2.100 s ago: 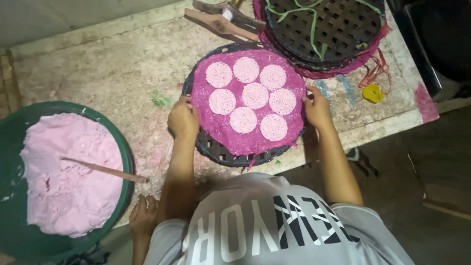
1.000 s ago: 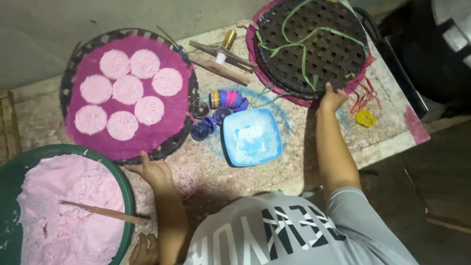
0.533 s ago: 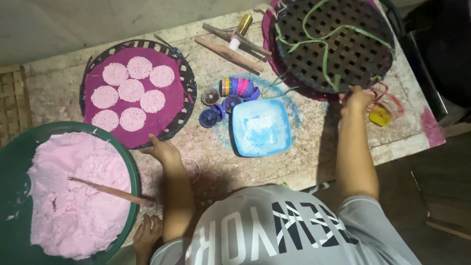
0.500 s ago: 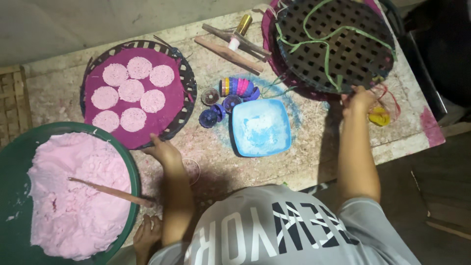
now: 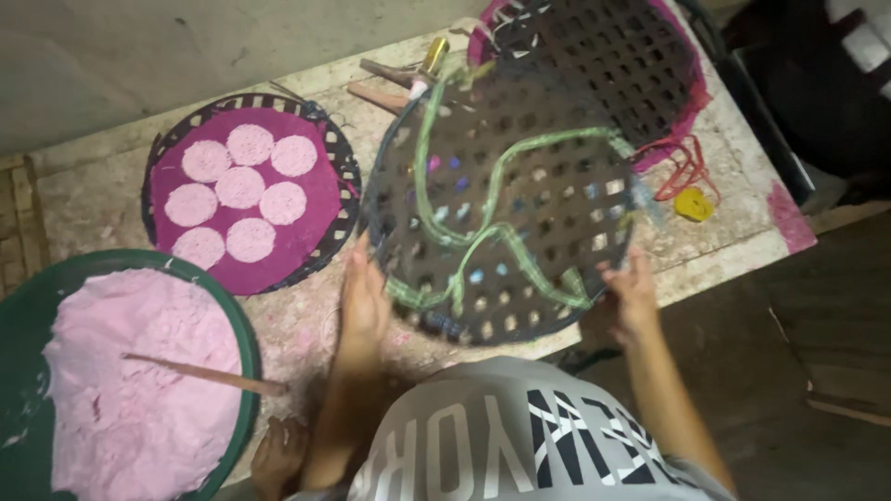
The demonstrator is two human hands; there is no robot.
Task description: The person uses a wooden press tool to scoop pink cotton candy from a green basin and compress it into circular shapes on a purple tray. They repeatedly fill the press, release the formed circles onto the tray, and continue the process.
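I hold a round black lattice tray (image 5: 520, 158) with a green cord woven through it, lifted over the table's middle. My left hand (image 5: 364, 297) grips its left rim and my right hand (image 5: 631, 295) grips its right rim. Through the holes I glimpse blue and coloured things lying on the table beneath. To the left lies a second black lattice tray (image 5: 345, 199) with a magenta cloth (image 5: 306, 209) carrying several pale pink flat discs (image 5: 239, 186).
A green basin (image 5: 243, 339) of pink dough with a wooden stick (image 5: 200, 373) stands front left. More lattice trays on pink cloth (image 5: 640, 65) are stacked at the back right. Wooden sticks (image 5: 376, 93), a yellow lump (image 5: 692, 204) and red string (image 5: 682, 162) lie nearby. The table edge runs along the right.
My right hand pulled the top lattice tray off the back-right stack. My left hand left the disc tray and took its other rim. The tray now covers the blue dish.
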